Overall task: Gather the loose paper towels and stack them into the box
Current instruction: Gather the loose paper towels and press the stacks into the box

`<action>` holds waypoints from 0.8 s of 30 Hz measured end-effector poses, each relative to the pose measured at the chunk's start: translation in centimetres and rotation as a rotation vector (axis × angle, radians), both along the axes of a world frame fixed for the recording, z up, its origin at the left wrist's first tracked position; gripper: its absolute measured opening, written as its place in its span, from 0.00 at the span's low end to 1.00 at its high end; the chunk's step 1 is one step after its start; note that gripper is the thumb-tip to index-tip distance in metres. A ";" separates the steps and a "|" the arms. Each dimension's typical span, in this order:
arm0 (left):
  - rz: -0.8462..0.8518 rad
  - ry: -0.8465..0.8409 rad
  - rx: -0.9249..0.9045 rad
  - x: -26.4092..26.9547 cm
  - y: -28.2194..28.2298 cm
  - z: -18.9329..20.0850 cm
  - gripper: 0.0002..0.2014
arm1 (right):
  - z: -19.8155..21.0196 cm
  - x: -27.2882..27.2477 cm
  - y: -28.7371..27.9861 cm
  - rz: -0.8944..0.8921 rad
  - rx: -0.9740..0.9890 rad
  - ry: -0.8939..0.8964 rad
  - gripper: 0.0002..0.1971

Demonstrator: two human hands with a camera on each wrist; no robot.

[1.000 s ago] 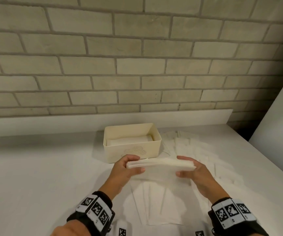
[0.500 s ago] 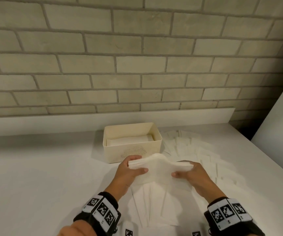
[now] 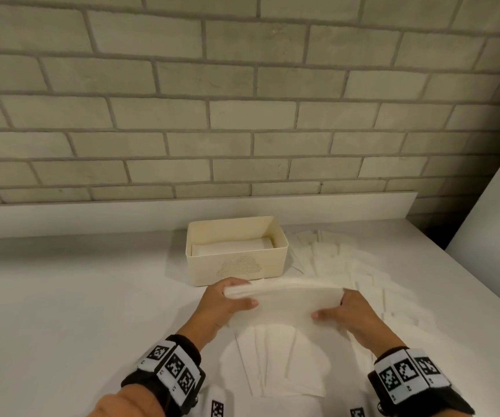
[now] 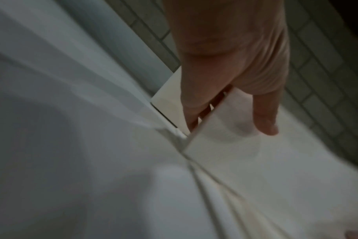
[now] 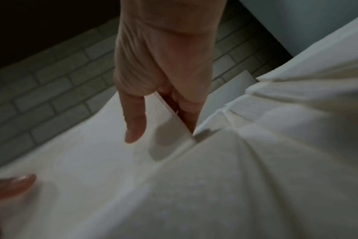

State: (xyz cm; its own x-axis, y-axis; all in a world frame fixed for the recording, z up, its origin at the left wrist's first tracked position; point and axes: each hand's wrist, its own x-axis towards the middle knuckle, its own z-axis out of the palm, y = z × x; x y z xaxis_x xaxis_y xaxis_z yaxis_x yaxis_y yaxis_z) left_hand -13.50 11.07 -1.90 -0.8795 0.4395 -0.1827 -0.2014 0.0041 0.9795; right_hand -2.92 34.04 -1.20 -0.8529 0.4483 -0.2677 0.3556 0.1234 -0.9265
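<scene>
The thick white bundle of folded paper towels point(image 3: 285, 299) that was held flat and level between the hands a second ago now bows upward in the middle – its ends pushed in and tipped down, its near face sagging toward the person. It has also sunk a little, close over the loose white paper towels point(image 3: 276, 365) fanned on the white bench point(image 3: 62, 311). That reads as squaring and compressing the bundle so it will fit the box, not yet the carry itself.

The left hand point(image 3: 223, 307) grips the bundle's left end, thumb on the near face and fingers curled over the top edge; the right hand point(image 3: 352, 314) grips the right end the same way (both wrist views show a thumb pressed on the paper and fingers tucked behind it). Both wrists are angled inward.

The open cream plastic box point(image 3: 236, 251) stands just beyond the bundle – with a low stack of towels already inside. More loose towels point(image 3: 348, 266) lie spread to its right, so much gathering remains.
</scene>
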 end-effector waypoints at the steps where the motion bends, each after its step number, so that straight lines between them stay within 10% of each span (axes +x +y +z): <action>1: 0.008 0.001 -0.037 0.1 -0.2 -0.1 0.16 | -0.3 0.1 -0.1 0.004 0.045 -0.046 0.20; 9: -0.161 0.613 -0.526 0.3 1.1 3.6 0.16 | 4.7 -0.9 -3.6 0.094 0.204 0.252 0.11; 13: -0.096 0.259 -0.080 0.9 2.4 4.7 0.15 | 7.4 -1.2 -4.6 0.062 0.095 0.500 0.29; 16: -0.065 -0.005 0.319 1.2 2.3 4.0 0.19 | 6.0 -0.9 -3.5 0.185 0.193 0.250 0.43; 20: -0.037 -0.136 0.542 1.4 2.0 2.8 0.26 | 3.6 -0.3 -2.5 0.232 0.335 -0.033 0.08; 24: 0.029 -0.067 0.318 -0.1 -0.6 1.4 0.16 | 2.8 0.7 0.5 -0.093 -0.169 0.274 0.09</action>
State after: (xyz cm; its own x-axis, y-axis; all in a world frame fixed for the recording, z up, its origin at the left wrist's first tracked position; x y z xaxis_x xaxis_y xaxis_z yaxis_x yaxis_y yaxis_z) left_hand -13.56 10.50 -0.49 -0.8829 0.4591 -0.0981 -0.2610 -0.3061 0.9155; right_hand -2.27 34.56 1.59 -0.8609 0.4964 -0.1111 0.0928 -0.0613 -0.9938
